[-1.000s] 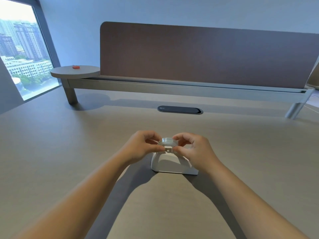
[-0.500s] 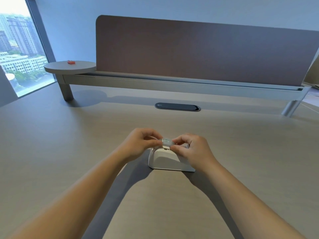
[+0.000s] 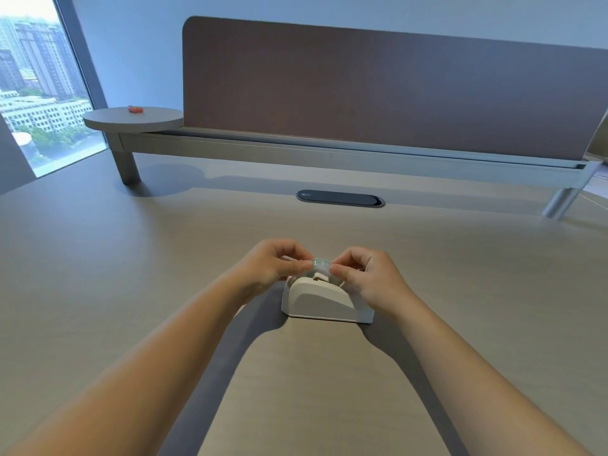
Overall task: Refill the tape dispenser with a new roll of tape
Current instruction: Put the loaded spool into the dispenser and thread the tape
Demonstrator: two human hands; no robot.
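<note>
Lowered since the earlier frame, the tape roll sits pinched between my left hand at 9 o'clock and right hand at 3 o'clock, atop the dispenser; I should press it level into the cradle.

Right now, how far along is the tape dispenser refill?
Done: the white tape dispenser stands on the desk, and a clear tape roll is at its top opening. In hand: the left hand and right hand pinch the roll from both sides, lowering it in. Left: seating it fully and threading tape to the cutter; whether it has seated cannot be told.
</note>
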